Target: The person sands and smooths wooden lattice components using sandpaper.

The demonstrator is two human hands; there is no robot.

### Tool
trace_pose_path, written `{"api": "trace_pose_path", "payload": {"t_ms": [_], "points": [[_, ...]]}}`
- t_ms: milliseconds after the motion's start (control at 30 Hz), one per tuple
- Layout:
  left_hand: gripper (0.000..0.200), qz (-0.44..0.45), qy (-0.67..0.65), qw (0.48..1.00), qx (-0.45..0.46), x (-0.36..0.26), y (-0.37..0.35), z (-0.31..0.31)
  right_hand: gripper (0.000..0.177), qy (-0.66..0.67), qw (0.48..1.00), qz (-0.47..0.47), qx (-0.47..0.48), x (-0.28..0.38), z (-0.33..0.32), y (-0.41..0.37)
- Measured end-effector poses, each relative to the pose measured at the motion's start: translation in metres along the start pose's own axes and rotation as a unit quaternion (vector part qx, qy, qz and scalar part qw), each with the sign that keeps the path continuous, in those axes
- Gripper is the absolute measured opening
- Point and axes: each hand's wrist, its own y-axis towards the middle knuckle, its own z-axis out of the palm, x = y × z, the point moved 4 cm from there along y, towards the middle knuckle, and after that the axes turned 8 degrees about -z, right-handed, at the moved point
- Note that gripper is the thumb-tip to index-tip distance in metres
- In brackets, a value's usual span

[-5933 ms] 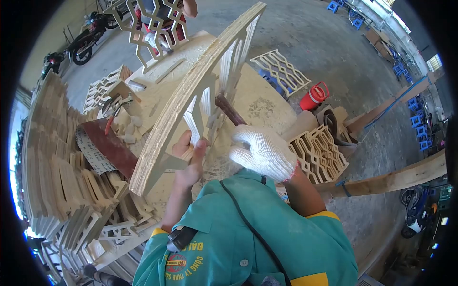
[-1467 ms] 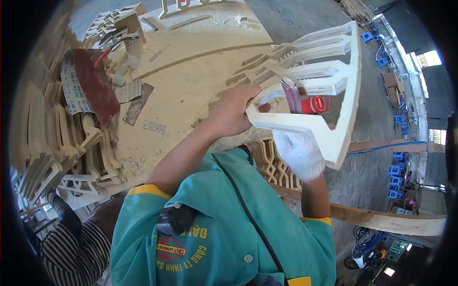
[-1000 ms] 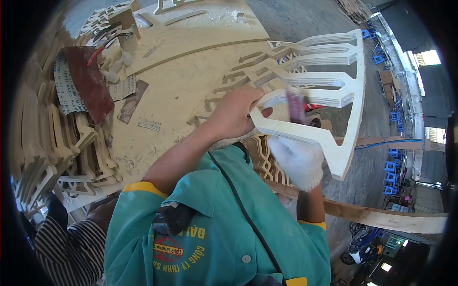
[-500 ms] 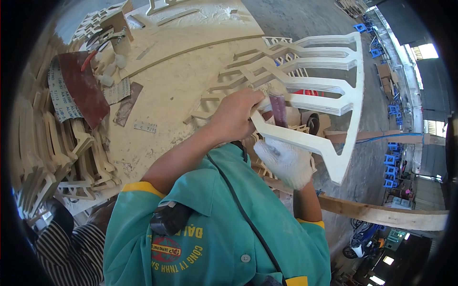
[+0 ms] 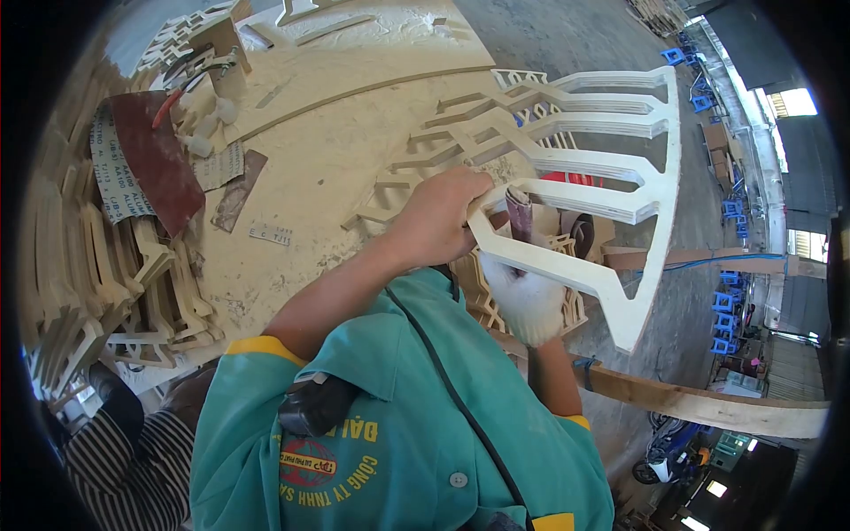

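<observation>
A pale wooden lattice frame (image 5: 567, 265) with several long slots reaches out from the table's right side. My bare left hand (image 5: 445, 211) is closed around the frame's near end, with the fingertips partly hidden behind it. My right hand (image 5: 529, 303), in a white knitted glove, is below the frame's lowest bar. It is closed on a rolled piece of maroon sandpaper (image 5: 521, 215), which sticks up through the slot nearest me. The bar covers part of the gloved fingers.
Sandpaper sheets (image 5: 155, 159) and red-handled pliers (image 5: 166, 108) lie on the dusty table (image 5: 310, 159). Cut wooden pieces (image 5: 80, 283) are stacked at left, near a person in striped clothing (image 5: 133, 469). A wooden beam (image 5: 708, 398) crosses at lower right. Blue stools (image 5: 726, 305) stand beyond.
My gloved right hand has shifted slightly left and down, and the sandpaper roll has tilted and sunk lower in the slot. My left hand keeps its hold. The frame appears slightly farther right.
</observation>
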Motion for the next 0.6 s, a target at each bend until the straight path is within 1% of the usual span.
{"api": "trace_pose_path", "payload": {"t_ms": [67, 167, 267, 367, 433, 500, 567, 600], "points": [[0.025, -0.011, 0.006, 1.000, 0.006, 0.003, 0.001, -0.001, 0.025, -0.003, 0.999, -0.001, 0.034, -0.001, 0.005, -0.002], [0.025, -0.029, -0.029, 0.999, 0.017, 0.007, 0.001, -0.002, 0.027, -0.020, 0.992, 0.004, 0.124, 0.009, -0.002, 0.001], [0.024, 0.002, -0.013, 1.000, 0.014, 0.007, 0.001, -0.001, 0.027, 0.013, 0.996, 0.028, 0.083, 0.000, -0.012, 0.002], [0.022, -0.017, -0.029, 0.999, -0.002, 0.002, 0.000, -0.002, 0.029, -0.017, 0.998, 0.062, 0.018, -0.006, -0.019, 0.002], [0.020, 0.004, -0.028, 0.999, -0.028, 0.005, -0.001, 0.000, 0.028, -0.124, 0.992, -0.033, 0.019, -0.015, -0.004, -0.003], [0.021, 0.015, -0.029, 0.999, -0.037, 0.007, 0.001, 0.003, 0.027, -0.129, 0.989, -0.062, 0.027, -0.011, 0.005, -0.004], [0.021, 0.011, -0.027, 0.999, -0.034, 0.010, 0.001, 0.000, 0.026, -0.027, 0.998, -0.027, 0.045, -0.001, 0.010, -0.001], [0.021, 0.010, -0.021, 0.999, -0.032, 0.009, 0.001, 0.000, 0.025, -0.030, 0.997, -0.042, 0.063, 0.001, 0.007, 0.000]]}}
